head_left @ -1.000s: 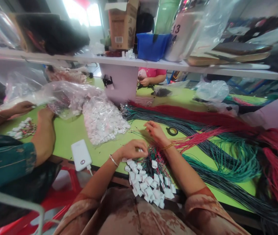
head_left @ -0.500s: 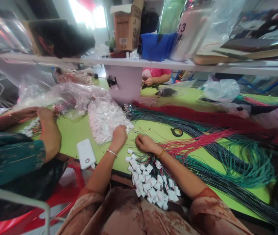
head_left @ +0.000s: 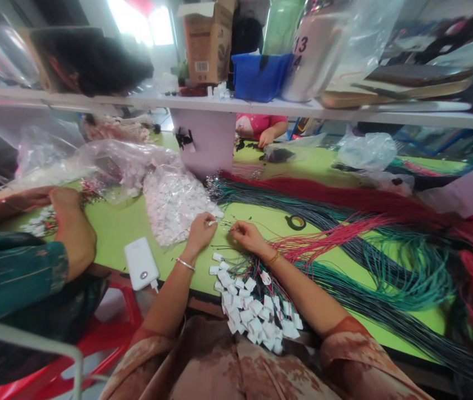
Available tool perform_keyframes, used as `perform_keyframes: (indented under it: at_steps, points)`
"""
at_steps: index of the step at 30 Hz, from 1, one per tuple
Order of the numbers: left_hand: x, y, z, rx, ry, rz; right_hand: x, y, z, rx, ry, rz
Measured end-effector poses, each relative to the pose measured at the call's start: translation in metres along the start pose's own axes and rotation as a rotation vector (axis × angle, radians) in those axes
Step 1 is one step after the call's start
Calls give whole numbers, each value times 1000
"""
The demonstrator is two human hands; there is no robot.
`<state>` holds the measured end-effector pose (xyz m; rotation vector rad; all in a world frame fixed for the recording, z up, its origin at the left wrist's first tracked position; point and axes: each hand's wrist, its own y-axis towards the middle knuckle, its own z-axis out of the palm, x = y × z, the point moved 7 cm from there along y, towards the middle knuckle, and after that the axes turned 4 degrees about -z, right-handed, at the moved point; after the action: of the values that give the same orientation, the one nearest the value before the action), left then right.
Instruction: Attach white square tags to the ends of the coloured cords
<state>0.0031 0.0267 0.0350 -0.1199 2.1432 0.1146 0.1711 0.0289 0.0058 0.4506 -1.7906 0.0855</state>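
My left hand (head_left: 201,232) is closed in a pinch beside the clear bag of white connectors (head_left: 173,205), with a small white connector (head_left: 212,223) at its fingertips. A short gap to the right, my right hand (head_left: 248,236) pinches thin wires (head_left: 227,223) whose tips point toward the left hand. Its lower fingers are curled and partly hidden. Below the hands lies a heap of white connectors (head_left: 253,311) with wires attached, near the table's front edge. Red wires (head_left: 328,236) run off to the right from behind my right wrist.
Long bundles of dark and green wires (head_left: 386,300) cover the right side. A roll of black tape (head_left: 295,223) and a white power bank (head_left: 142,263) lie on the green table. A shelf (head_left: 144,101) crosses above. Co-workers' hands (head_left: 64,199) show at left and across the table.
My left hand has turned from beside the bag, and a white connector now shows at its fingertips. Wire tips show more clearly at my right fingers. The view has shifted slightly.
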Motion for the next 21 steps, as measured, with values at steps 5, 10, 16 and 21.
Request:
perform_keyframes:
  at_steps: [5, 10, 16, 21]
  points:
    - [8, -9, 37, 290, -691, -322, 8, -3, -3, -33, -44, -37]
    - [8, -10, 46, 391, -907, -393, 9, -4, -4, -32, -13, 21]
    - [8, -10, 44, 429, -973, -409, 8, -3, -5, -19, 35, 70]
    - [10, -9, 47, 451, -937, -379, 6, -3, -2, 20, 39, 81]
